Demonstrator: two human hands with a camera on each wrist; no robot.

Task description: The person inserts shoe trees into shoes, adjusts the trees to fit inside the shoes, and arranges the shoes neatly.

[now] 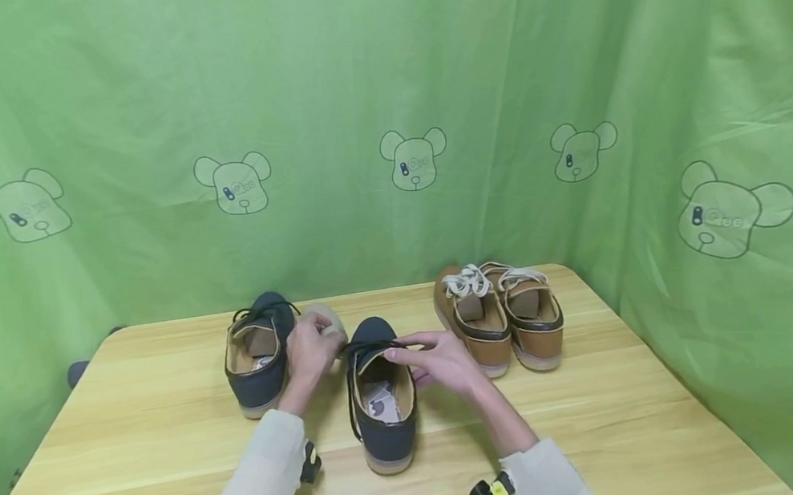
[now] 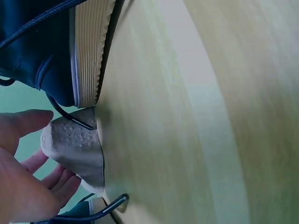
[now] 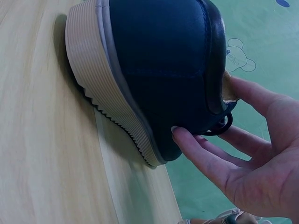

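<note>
A dark blue lace-up shoe point(image 1: 391, 442) stands at the table's centre, heel toward me, a patterned insole showing inside. My right hand point(image 1: 444, 359) holds it near the lacing, one digit at the opening and another on the outer side point(image 3: 154, 88). My left hand point(image 1: 309, 349) is around a grey, rough-surfaced shoe filler point(image 2: 74, 140) behind the shoes, thumb on one side and fingers on the other. The filler appears to rest on the table. Left of that hand is the matching blue shoe point(image 1: 259, 387), with a brown filler point(image 1: 261, 341) inside.
Two brown shoes point(image 1: 490, 350) with white laces stand side by side at the back right, brown fillers inside them. The wooden table point(image 1: 605, 435) runs back to a green curtain point(image 1: 321, 86) with bear faces, which also hangs at both sides.
</note>
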